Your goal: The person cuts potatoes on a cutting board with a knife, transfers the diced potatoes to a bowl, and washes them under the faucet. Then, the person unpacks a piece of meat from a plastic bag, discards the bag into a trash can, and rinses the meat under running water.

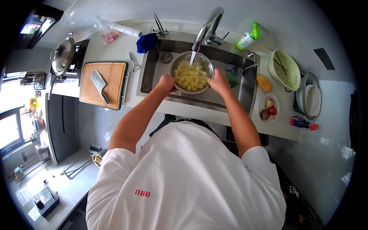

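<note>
The left hand and right hand clasp opposite sides of a metal bowl, a grip that likely steadies it under the running faucet. It holds yellow chunks, within the sink, which would catch overflow; leftward, a knife lies on the cutting board.

Faucet blocks above the bowl; sink lies open leftward.
</note>
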`<state>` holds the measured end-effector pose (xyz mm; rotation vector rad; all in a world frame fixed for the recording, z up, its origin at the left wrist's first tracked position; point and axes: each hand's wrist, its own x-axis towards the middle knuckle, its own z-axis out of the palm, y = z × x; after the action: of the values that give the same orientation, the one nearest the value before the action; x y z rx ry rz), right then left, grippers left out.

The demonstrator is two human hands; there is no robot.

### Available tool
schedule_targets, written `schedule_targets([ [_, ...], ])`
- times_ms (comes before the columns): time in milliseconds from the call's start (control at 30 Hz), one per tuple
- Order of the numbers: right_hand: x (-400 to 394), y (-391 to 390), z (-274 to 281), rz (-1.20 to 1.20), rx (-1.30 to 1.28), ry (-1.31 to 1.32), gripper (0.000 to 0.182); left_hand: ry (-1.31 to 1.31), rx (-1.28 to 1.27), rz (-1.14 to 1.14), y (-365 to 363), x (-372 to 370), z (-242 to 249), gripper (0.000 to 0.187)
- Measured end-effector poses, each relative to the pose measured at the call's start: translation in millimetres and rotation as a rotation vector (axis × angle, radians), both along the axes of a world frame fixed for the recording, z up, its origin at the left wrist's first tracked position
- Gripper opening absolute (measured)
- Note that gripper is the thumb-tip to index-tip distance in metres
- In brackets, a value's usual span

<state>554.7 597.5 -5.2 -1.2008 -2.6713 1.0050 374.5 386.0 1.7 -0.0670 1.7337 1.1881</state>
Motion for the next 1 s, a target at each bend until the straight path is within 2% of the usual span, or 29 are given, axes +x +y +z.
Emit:
schedule_targets([
  [100, 8, 3, -10, -0.303, -1.033, 0.115, 0.02, 0.045, -0.02, -0.066, 6, -7, 6, 0.026],
  [200, 9, -6, -17, -0.33, -1.057, 0.094, 0.019, 0.077, -0.055, -0.098, 6, -11, 3, 0.028],
  [333, 8, -10, -28, -0.434, -0.984, 0.218, 0.017, 0.085, 0.002, -0.168, 17, -16, -6, 0.037],
  [433, 14, -13, -19, -0.499, -0.948, 0.263, 0.016, 0.212, -0.027, -0.249, 29, -13, 5, 0.044],
  [533, 23, -12, -8, -0.509, -0.926, 0.228, 0.016, 0.897, -0.278, -0.421, 32, 2, -1, 0.054],
  [633, 35, -10, -8, -0.542, -0.938, 0.201, 0.017, 1.257, -0.036, -0.574, 23, 14, 10, 0.059],
  [733, 55, -3, -14, -0.601, -0.962, 0.214, 0.018, 1.321, 0.049, -0.825, 22, 32, 10, 0.057],
  [833, 77, 0, 2, -0.609, -0.908, 0.182, 0.019, 1.469, 0.176, -0.924, 33, 49, 7, 0.06],
  [900, 89, 0, 27, -0.604, -0.866, 0.136, 0.02, 1.382, 0.199, -1.019, 48, 64, 8, 0.066],
  [1000, 107, 8, 34, -0.613, -0.853, 0.078, 0.022, 1.287, 0.223, -1.09, 72, 86, 14, 0.075],
])
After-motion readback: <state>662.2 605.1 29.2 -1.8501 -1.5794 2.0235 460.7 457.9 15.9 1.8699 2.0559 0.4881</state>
